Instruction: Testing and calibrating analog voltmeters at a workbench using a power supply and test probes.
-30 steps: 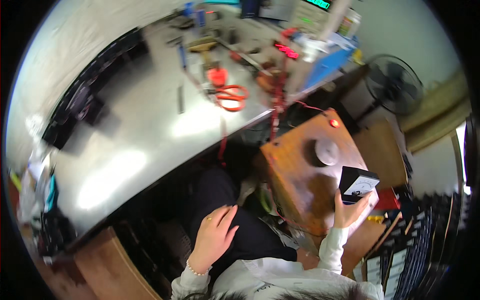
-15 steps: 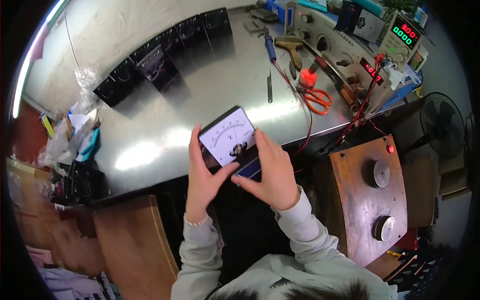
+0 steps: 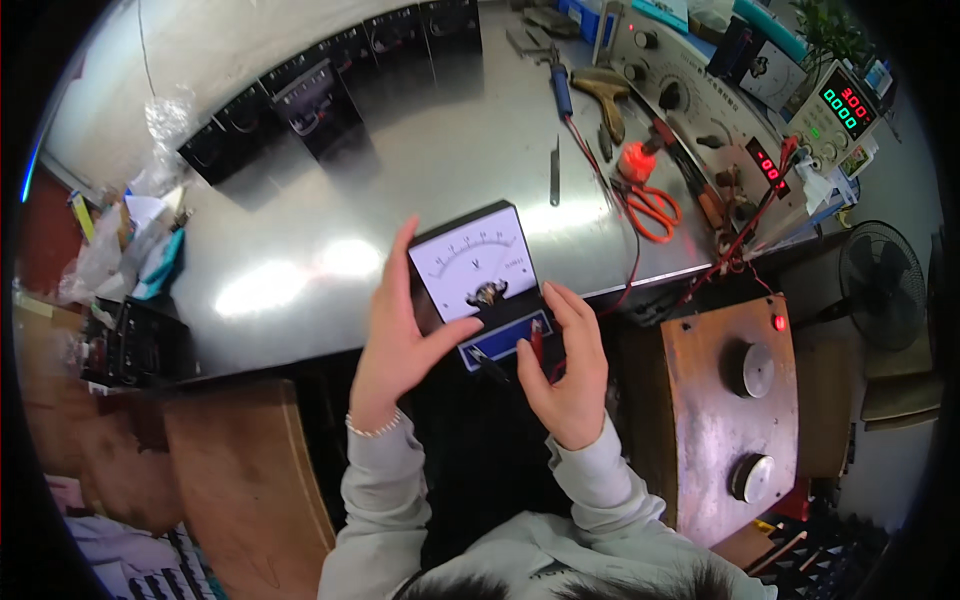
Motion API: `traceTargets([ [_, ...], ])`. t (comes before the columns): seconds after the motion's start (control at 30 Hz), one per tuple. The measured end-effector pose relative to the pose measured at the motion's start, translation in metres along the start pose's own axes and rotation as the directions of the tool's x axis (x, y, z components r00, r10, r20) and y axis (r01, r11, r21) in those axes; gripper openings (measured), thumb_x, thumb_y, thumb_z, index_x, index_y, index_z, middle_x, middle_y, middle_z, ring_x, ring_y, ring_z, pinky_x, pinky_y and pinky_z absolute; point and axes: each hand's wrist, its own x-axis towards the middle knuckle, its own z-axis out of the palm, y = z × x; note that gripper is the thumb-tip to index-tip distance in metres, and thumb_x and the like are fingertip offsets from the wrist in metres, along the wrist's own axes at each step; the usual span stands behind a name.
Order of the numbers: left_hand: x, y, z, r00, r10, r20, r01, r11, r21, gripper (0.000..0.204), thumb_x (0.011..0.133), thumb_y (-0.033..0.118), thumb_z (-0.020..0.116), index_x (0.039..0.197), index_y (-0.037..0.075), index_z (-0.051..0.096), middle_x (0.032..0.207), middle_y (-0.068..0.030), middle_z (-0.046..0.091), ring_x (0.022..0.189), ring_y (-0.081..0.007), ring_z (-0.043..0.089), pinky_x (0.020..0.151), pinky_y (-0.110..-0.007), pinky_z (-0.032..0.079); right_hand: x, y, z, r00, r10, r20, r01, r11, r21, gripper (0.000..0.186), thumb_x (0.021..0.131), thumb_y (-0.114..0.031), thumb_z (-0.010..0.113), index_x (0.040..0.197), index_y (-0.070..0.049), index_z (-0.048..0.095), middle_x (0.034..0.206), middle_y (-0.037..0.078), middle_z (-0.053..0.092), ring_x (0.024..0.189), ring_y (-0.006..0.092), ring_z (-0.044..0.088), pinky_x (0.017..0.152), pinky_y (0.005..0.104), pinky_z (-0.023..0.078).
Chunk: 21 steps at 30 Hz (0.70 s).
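A panel meter (image 3: 462, 262) with a white dial, black housing and blue lower strip (image 3: 500, 341) is held tilted above the bench's front edge. My left hand (image 3: 392, 335) grips its left side, thumb across the front near the blue strip. At the lower right corner, my right hand (image 3: 572, 385) curls round the meter, its thumb beside a red clip (image 3: 537, 340) on the strip. A black clip (image 3: 488, 366) sits at the strip's left end. The small mechanism (image 3: 487, 293) below the dial scale is exposed.
Several black meters (image 3: 320, 110) stand along the back of the metal bench (image 3: 430, 150). Tweezers (image 3: 555, 172), orange-handled scissors (image 3: 654, 212), a red bottle (image 3: 637, 162) and a soldering iron (image 3: 561, 90) lie right. Beyond them are a test instrument (image 3: 690, 105) and a power supply (image 3: 835, 110). A knobbed box (image 3: 735, 415) stands right.
The meter has turned more upright and come slightly right. My right hand has shifted down and right, so the blue strip and both clips now show. The view has shifted a little.
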Motion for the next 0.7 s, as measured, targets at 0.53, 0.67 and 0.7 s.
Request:
traceTargets([
  [0.53, -0.104, 0.039, 0.09, 0.957, 0.279, 0.086, -0.286, 0.843, 0.456, 0.004, 0.08, 0.001, 0.075, 0.08, 0.003, 0.071, 0.098, -0.0078, 0.067, 0.109, -0.0311, 0.059, 0.092, -0.039, 0.049, -0.076, 0.116, -0.191, 0.756, 0.118, -0.644, -0.541, 0.667, -0.512, 0.114, 0.064, -0.037, 0.087, 0.149, 0.01, 0.027, 0.14, 0.028, 0.049, 0.127, 0.043, 0.051, 0.103, 0.05, 0.043],
  [0.67, -0.116, 0.033, 0.096, 0.971, 0.192, 0.144, -0.234, 0.891, 0.388, 0.017, 0.075, -0.001, 0.073, 0.064, 0.002, 0.06, 0.087, -0.0063, 0.066, 0.101, -0.0282, 0.06, 0.091, -0.042, 0.049, -0.071, 0.171, -0.276, 0.51, 0.379, -0.772, -0.851, 0.351, -0.39, 0.115, 0.066, -0.052, 0.084, 0.148, 0.007, 0.03, 0.135, 0.027, 0.053, 0.122, 0.0419, 0.055, 0.099, 0.0511, 0.047],
  [0.7, -0.117, 0.032, 0.096, 0.969, 0.211, 0.131, -0.246, 0.889, 0.385, 0.017, 0.075, -0.001, 0.073, 0.064, 0.002, 0.06, 0.087, -0.0063, 0.066, 0.101, -0.0282, 0.06, 0.091, -0.042, 0.049, -0.069, 0.179, -0.285, 0.455, 0.467, -0.759, -0.887, 0.315, -0.338, 0.114, 0.067, -0.056, 0.083, 0.147, 0.006, 0.031, 0.135, 0.026, 0.053, 0.122, 0.0421, 0.056, 0.098, 0.0514, 0.047],
])
